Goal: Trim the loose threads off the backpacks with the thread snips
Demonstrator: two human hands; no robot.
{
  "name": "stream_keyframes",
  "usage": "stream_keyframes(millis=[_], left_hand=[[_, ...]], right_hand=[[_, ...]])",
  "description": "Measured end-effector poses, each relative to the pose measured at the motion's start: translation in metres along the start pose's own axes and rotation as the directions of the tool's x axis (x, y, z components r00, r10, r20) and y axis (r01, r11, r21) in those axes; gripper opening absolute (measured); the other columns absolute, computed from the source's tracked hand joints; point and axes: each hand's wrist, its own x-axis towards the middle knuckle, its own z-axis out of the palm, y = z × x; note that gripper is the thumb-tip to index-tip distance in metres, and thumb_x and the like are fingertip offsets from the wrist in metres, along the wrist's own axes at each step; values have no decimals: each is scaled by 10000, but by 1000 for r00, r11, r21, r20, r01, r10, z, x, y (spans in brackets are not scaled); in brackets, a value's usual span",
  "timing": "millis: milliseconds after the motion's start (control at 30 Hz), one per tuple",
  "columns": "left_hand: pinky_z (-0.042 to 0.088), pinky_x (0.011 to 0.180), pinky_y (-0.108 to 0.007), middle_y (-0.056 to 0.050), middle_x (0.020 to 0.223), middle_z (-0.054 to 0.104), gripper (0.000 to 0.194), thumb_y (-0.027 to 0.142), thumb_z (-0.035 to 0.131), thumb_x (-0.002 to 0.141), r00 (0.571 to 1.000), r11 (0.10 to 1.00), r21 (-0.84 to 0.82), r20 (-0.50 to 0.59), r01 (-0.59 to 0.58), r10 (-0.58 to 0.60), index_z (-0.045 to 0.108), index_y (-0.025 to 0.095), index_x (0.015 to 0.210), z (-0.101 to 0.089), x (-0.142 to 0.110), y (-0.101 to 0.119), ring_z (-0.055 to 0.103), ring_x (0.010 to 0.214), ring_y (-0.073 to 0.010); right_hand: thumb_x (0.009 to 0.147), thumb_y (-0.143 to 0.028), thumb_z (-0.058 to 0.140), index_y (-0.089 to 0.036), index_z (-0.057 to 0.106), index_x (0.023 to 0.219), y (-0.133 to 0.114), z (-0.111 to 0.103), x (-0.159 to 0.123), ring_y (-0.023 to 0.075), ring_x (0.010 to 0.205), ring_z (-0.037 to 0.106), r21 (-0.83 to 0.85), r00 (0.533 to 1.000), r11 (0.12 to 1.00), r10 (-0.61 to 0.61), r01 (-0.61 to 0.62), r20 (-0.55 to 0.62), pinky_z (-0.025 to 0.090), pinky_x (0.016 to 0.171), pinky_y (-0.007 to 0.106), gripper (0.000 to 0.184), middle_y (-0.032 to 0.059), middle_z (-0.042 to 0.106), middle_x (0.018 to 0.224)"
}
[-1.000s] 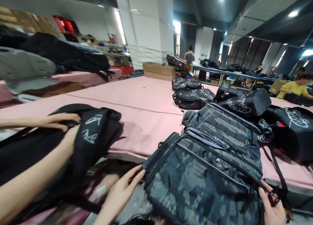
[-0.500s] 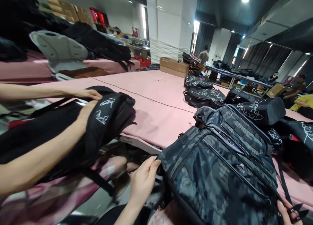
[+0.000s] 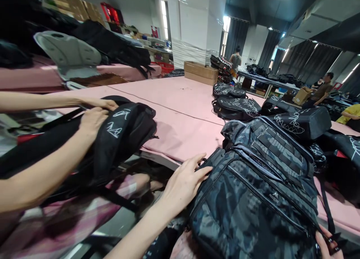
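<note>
A camouflage backpack [image 3: 253, 206] in dark grey and blue lies tilted before me, its upper end resting on the pink table. My left hand [image 3: 185, 182] is at its left side, thumb and fingers apart around the side edge near a small dark fitting. At the lower right, my right hand [image 3: 327, 246] is partly cut off by the frame. Its fingers are curled around small black scissors [image 3: 336, 239], whose blades show beside the bag's right edge. Part of the grip is hidden.
On my left, a co-worker's hands [image 3: 97, 114] work on a black backpack [image 3: 126, 135]. More black bags with white line drawings [image 3: 295, 122] lie on the pink table [image 3: 168, 120] at right. A cardboard box [image 3: 200, 72] stands at the far edge. Other people are in the background.
My left hand has let go of the lower left edge and moved up along the bag's side, fingers spreading. The co-worker's nearer hand has shifted slightly left on the black backpack.
</note>
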Motion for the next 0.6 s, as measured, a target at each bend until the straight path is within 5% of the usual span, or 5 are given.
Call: stream_keyframes(millis=[200, 433, 600], left_hand=[[476, 815, -395, -99, 1152, 552, 216, 183, 426, 836, 999, 997, 66, 24, -37, 36, 636, 202, 790, 8, -2, -9, 556, 969, -223], [475, 816, -292, -90, 1047, 524, 194, 194, 416, 841, 987, 991, -105, -130, 77, -91, 601, 178, 784, 16, -11, -5, 551, 935, -173], [466, 794, -284, -76, 961, 544, 188, 195, 417, 845, 998, 988, -152, -56, 17, -26, 588, 169, 771, 2, -1, 6, 552, 896, -165]], right_hand=[[594, -458, 739, -166, 626, 952, 16, 1, -4, 217, 842, 581, 149, 997, 986, 72, -73, 14, 471, 763, 308, 475, 47, 646, 913], [603, -472, 728, -159, 626, 965, 14, 2, -6, 227, 849, 592, 115, 998, 991, 70, -71, 8, 484, 754, 314, 489, 58, 653, 928], [501, -523, 760, -147, 635, 916, 15, -6, 6, 221, 811, 588, 101, 994, 989, 107, -106, -3, 488, 701, 301, 574, 59, 650, 888]])
